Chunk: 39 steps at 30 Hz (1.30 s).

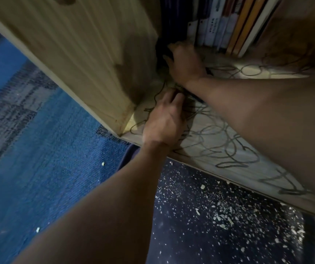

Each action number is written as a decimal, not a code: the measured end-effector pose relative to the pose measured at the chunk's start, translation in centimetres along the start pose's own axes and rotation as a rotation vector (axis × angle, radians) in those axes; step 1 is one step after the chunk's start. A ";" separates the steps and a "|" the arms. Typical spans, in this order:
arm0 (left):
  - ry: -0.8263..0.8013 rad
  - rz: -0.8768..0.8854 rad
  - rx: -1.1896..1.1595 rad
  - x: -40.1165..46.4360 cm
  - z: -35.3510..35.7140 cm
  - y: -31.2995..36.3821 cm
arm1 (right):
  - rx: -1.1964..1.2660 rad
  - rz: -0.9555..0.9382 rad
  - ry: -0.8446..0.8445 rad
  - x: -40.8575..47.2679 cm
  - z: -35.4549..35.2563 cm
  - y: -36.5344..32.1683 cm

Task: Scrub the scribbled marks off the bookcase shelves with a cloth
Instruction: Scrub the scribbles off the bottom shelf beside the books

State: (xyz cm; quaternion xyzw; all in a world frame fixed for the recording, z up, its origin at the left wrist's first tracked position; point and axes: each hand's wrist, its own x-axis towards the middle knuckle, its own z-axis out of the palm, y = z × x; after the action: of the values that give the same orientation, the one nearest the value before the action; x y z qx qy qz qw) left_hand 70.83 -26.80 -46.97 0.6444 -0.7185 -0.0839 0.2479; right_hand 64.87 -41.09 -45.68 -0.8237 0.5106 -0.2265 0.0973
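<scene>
Pale wood carries the trouble: the shelf (219,141) is looped all over with dark scribbled marks (229,149), from its left corner, where it meets the bookcase side panel (88,60), out along the front edge to the right. The left hand (164,121) rests on the shelf near that front left corner, fingers bent down onto the board; whether they hold anything I cannot tell. The right hand (185,61) reaches deeper, toward the back left corner just before the row of books (234,25), and seems to press something dark (162,52), probably the cloth, though blur and shadow keep that uncertain, as they do the grip.

To scrub well here, I judge the left hand should brace the shelf firmly while the right works short, hard strokes in the corner, then moves outward toward the front edge. The books stand close; strokes should stop short of them. Pale crumbs speckle the dark mat (229,225) below, beside the blue carpet (48,168).
</scene>
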 end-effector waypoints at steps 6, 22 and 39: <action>0.055 -0.095 -0.037 -0.2 -0.8 0.5 | 0.004 -0.142 -0.222 -0.4 -1.4 1.3; 0.175 -0.009 0.133 0.0 0.4 -0.1 | -0.053 -0.165 -0.190 -1.0 -1.2 2.1; 0.343 -0.102 -0.165 -1.4 -4.0 0.2 | 0.032 -0.338 -0.439 -11.3 -2.9 -1.6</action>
State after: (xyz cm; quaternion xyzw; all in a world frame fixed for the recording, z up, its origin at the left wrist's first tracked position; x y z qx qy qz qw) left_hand 72.60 -24.63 -43.77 0.6623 -0.6230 -0.0437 0.4140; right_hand 60.55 -30.10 -45.61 -0.9249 0.3290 -0.0636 0.1794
